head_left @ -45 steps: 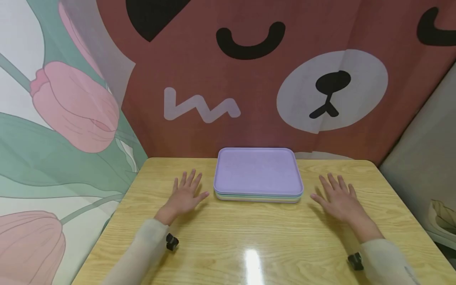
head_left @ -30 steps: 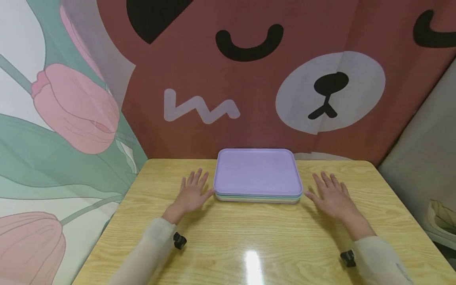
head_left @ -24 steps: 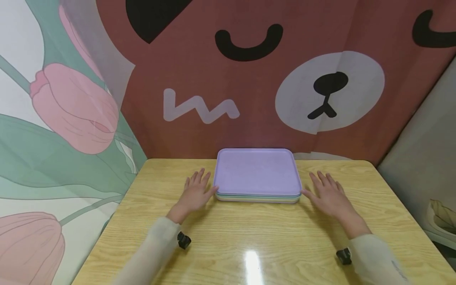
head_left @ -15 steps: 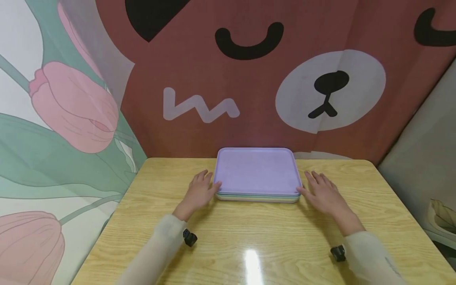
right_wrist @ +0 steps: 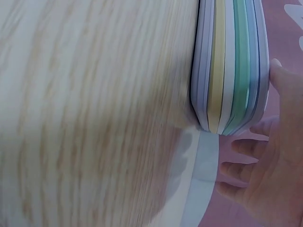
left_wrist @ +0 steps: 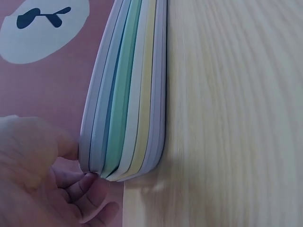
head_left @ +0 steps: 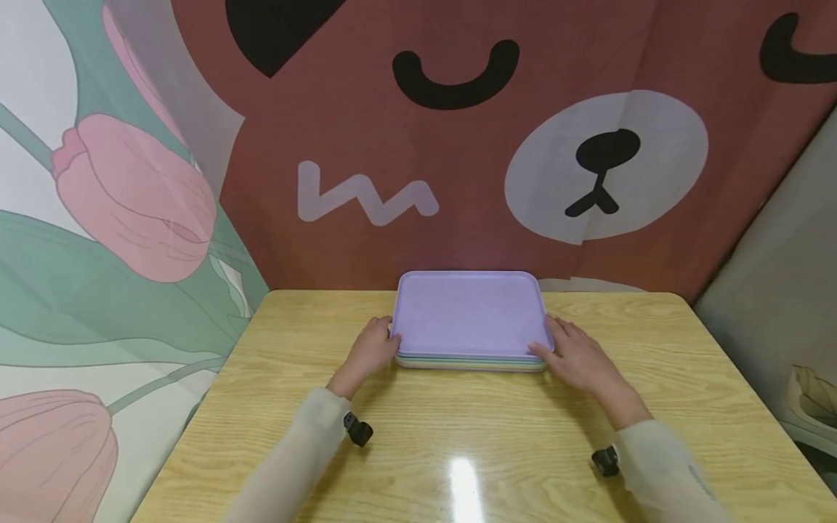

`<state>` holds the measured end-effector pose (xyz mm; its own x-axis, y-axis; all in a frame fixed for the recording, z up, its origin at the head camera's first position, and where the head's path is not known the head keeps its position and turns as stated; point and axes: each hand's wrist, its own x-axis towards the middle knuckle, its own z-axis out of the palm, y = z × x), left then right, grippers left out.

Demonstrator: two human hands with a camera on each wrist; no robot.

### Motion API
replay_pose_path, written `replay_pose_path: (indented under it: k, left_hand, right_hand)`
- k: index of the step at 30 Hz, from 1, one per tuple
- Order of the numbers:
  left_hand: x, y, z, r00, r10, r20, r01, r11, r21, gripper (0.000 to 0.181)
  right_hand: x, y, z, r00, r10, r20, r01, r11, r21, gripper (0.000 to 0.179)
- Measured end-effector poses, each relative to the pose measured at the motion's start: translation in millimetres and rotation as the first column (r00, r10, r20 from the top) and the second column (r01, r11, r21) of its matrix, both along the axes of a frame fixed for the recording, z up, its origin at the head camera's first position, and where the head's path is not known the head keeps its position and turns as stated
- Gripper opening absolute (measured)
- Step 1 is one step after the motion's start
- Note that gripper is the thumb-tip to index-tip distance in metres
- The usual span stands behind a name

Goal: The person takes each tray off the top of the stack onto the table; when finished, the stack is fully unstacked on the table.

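Observation:
A stack of thin rectangular trays lies on the wooden table, a light purple tray [head_left: 471,312] on top. Below it the wrist views show blue, green [left_wrist: 124,104], white, yellow [right_wrist: 217,71] and pale purple edges. My left hand [head_left: 370,350] holds the purple tray at its left side, thumb on the rim and index fingertip against the edge just below. At the right side my right hand [head_left: 578,356] pinches the same tray, its thumb over the rim near the front corner and its index finger at the side. Its other fingers are spread beside the stack.
The wooden table [head_left: 418,428] runs up to a brown bear-print curtain [head_left: 366,247] right behind the stack. A tulip-print curtain [head_left: 131,196] hangs along the left. At the far right, beyond the table, stands a pale container [head_left: 801,403].
Both hands have moved inward from either side of the stack, and thumbs and fingers have closed on the top tray's sides. The stack has stayed in place.

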<state>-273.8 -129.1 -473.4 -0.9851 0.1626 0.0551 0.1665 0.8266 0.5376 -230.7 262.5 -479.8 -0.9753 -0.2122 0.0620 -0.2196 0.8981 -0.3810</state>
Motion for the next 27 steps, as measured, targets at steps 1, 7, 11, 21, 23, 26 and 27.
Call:
replay_pose_path:
  k: [1, 7, 11, 21, 23, 26, 27]
  left_hand:
    - [-0.5, -0.1, 0.2, 1.0, 0.001, 0.008, -0.001, 1.0, 0.005, 0.049]
    - [-3.7, -0.6, 2.2, 0.999, 0.023, 0.044, -0.024, 0.999, 0.026, 0.049]
    - [-5.1, -0.9, 5.0, 0.996, 0.05, 0.069, -0.054, 0.997, 0.06, 0.05]
    - [-6.8, -4.4, 15.5, 0.987, 0.093, 0.134, -0.135, 0.929, 0.345, 0.045]
    - [-8.2, -4.6, 17.6, 0.98, 0.069, 0.185, -0.152, 0.861, 0.484, 0.047]
    - [-10.6, -6.4, 20.8, 0.965, 0.0, 0.263, -0.179, 0.733, 0.657, 0.05]
    - [-11.4, -7.8, 21.5, 0.958, -0.026, 0.286, -0.189, 0.695, 0.694, 0.051]
  right_hand:
    - [0.2, -1.4, 0.3, 1.0, -0.001, 0.002, 0.001, 1.0, -0.003, 0.088]
    - [0.5, -8.2, 0.5, 1.0, 0.001, 0.014, -0.001, 1.0, -0.017, 0.087]
    - [-0.3, -11.4, -1.2, 0.999, -0.001, 0.033, 0.002, 0.999, -0.036, 0.088]
    - [-4.5, -15.7, -2.3, 0.997, -0.01, 0.076, 0.015, 0.998, -0.067, 0.093]
    - [-6.3, -15.1, -3.0, 0.997, -0.004, 0.079, 0.011, 0.996, -0.083, 0.093]
    - [-9.9, -13.3, -4.9, 0.997, 0.012, 0.071, -0.001, 0.987, -0.159, 0.089]
    - [-11.3, -12.3, -6.1, 0.998, 0.019, 0.067, -0.006, 0.982, -0.191, 0.087]
